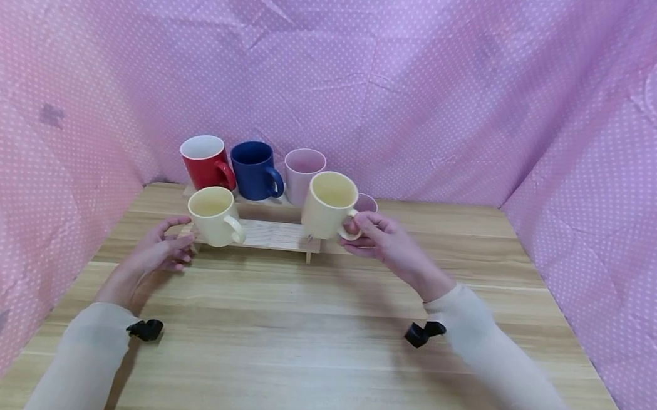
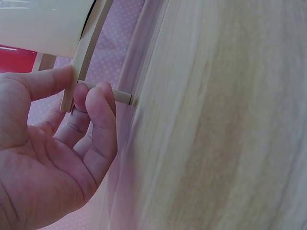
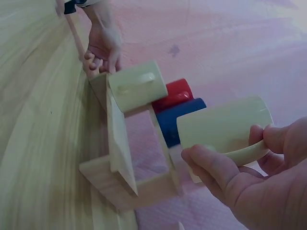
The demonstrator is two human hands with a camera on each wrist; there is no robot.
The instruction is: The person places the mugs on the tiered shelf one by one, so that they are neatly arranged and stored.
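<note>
My right hand [image 1: 390, 249] pinches the handle of a pale yellow mug [image 1: 319, 216], held up in front of the right end of a two-step wooden rack [image 1: 273, 234]. In the right wrist view, fingers and thumb close round that handle. A second pale yellow mug [image 1: 212, 224] stands at the left end of the rack's lower step. Beside it, my left hand [image 1: 159, 250] grips the rack's left end. The left wrist view shows the thumb on the board's edge [image 2: 88, 52] and curled fingers beneath, near a short leg.
A red mug [image 1: 202, 171], a blue mug [image 1: 253, 178] and a pink mug [image 1: 297, 184] line the upper step. Another pink mug [image 1: 367, 202] is partly hidden behind my right hand. Pink dotted cloth [image 1: 424, 110] surrounds the wooden table [image 1: 297, 347].
</note>
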